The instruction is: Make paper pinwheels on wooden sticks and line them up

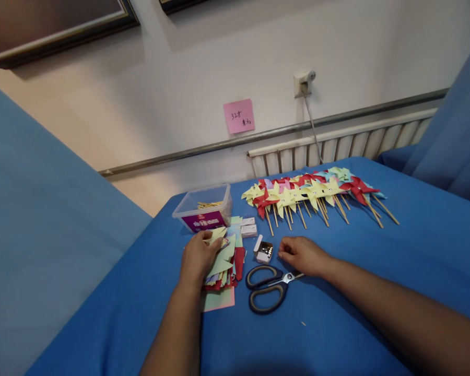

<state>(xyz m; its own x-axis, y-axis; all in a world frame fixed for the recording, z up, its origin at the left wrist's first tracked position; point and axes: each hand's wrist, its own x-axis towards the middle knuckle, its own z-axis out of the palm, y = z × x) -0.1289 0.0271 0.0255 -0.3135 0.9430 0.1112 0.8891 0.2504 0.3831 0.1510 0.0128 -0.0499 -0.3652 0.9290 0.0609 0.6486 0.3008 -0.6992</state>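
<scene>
My left hand (pixel 198 257) lies flat and open on the stack of cut paper (pixel 224 263) near the table's (pixel 415 250) left edge; pressing unevenly could fan the sheets out or push them over that edge. Behind it, at the back-left corner, the clear tub (pixel 203 210) holds wooden sticks. Mid-table, the small open box (pixel 263 251) holds what look like pins; a nudge would spill them. My right hand (pixel 303 256) rests beside it, fingers curled, gripping nothing I can see, its wrist over the scissors (pixel 267 287). Finished pinwheels (pixel 317 192) line the back.

blue tablecloth (pixel 376 292), red and yellow pinwheels (pixel 313 190)
</scene>
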